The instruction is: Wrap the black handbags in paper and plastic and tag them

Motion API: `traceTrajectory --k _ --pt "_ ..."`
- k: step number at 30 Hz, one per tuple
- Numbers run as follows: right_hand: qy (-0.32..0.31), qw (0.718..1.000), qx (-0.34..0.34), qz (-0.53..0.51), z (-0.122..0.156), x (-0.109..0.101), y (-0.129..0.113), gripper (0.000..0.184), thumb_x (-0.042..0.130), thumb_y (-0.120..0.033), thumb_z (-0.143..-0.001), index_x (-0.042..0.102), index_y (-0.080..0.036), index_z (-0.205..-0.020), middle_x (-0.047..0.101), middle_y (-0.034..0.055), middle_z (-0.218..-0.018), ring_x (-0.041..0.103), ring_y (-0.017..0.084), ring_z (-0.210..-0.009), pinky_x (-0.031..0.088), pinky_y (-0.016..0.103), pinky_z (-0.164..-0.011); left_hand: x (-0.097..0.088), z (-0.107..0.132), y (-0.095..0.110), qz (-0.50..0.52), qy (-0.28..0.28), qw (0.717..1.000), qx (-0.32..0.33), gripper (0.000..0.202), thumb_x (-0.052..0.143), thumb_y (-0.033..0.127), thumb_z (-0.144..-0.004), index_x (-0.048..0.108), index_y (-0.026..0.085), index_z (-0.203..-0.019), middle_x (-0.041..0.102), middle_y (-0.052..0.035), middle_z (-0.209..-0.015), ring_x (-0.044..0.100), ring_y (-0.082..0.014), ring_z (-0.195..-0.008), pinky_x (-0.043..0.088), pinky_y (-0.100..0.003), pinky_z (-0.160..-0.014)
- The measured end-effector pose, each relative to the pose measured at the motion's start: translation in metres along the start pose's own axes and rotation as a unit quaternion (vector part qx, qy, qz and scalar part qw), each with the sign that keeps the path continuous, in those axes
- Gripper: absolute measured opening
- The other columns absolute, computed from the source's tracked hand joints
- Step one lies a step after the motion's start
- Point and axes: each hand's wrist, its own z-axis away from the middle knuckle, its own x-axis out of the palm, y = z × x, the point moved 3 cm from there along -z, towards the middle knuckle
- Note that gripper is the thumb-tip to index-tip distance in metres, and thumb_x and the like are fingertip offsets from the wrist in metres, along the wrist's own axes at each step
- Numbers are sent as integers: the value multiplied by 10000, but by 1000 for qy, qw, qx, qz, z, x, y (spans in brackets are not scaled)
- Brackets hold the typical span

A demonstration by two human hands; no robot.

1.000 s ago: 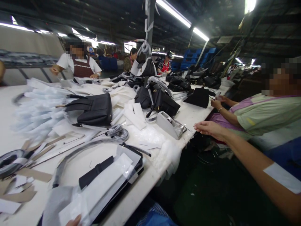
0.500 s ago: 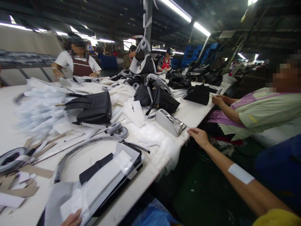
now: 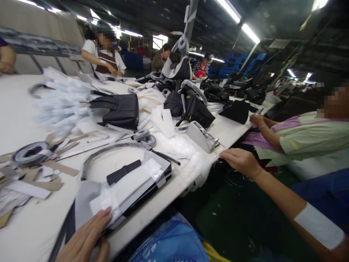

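1. The wrapped black bag (image 3: 137, 201) lies along the near edge of the counter (image 3: 169, 207), its white sheet (image 3: 133, 178) uppermost. It could slide off towards the person if pushed outward, since little counter seems left on that side.
2. The left hand (image 3: 88, 233) rests palm down on the bag's near end, fingers straight and close together, not curled around it. If it lifted away, the loose-looking sheet could shift or crease.
3. The right hand (image 3: 240, 160) has its fingertips drawn together just beside the tape dispenser (image 3: 201, 136); I cannot tell whether they have hold of a strip. A strip could stick to itself or tear crookedly if pulled slackly, and fingers could catch on the cutting edge.
4. The clear plastic (image 3: 200, 171) draped over the counter edge, between bag and dispenser, could snag a passing arm or strip.
5. Counting outward: one bag under the left hand, with one wrapped handle (image 3: 109, 150) arched behind it; one dispenser.
6. Two small coils (image 3: 144, 137), one large coil (image 3: 31, 153), and one black handbag (image 3: 120, 111) apart at left.
7. Farther bags overlap too much to count; at least five co-workers show.
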Motion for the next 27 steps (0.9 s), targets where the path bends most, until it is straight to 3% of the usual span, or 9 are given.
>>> traceTrajectory --k 2,6,12,14,20,27 --pt "42 993 -109 -7 -27 -17 -37 153 631 -147 -895 705 -189 -1022 756 56 -965 699 189 -848 529 301 -827 -10 -8 12 -23 -9 999 -27 533 547 261 -871 499 180 -1396 590 -73 -1385 593 -242 -1221 372 -389 -1160" --pt "80 964 -220 -129 -83 -33 -113 177 707 -155 -847 658 -194 -1013 738 38 -876 672 170 -767 520 293 -760 -22 -20 32 -3 -20 998 -64 475 489 114 -858 535 170 -1327 598 -86 -1370 551 -247 -1267 470 -439 -1074" --pt "0 875 -375 -305 -160 -25 -218 55 646 -234 -910 623 -184 -902 672 24 -749 601 151 -690 432 284 -652 -21 -19 30 66 -24 992 -106 537 490 55 -784 539 151 -1309 570 -86 -1403 494 -245 -1320 448 -479 -1100" --pt "-39 849 -421 -317 -183 -19 -246 132 605 -282 -939 616 -187 -848 647 20 -718 572 144 -661 390 283 -624 -22 -19 30 84 -20 990 -111 548 499 53 -775 538 153 -1313 562 -80 -1412 486 -237 -1323 441 -472 -1107" --pt "-162 789 -504 -313 -237 13 -299 248 531 -370 -964 629 -193 -820 627 23 -717 543 140 -646 312 280 -585 -23 -19 29 126 -19 983 -129 577 508 44 -757 532 157 -1323 549 -80 -1425 469 -235 -1335 415 -459 -1134" --pt "-250 758 -539 -269 -263 34 -326 245 557 -331 -916 590 -183 -724 623 22 -693 523 135 -611 256 274 -556 -20 -17 28 149 -4 978 -149 585 504 57 -750 529 152 -1326 550 -98 -1419 485 -248 -1323 412 -474 -1136"
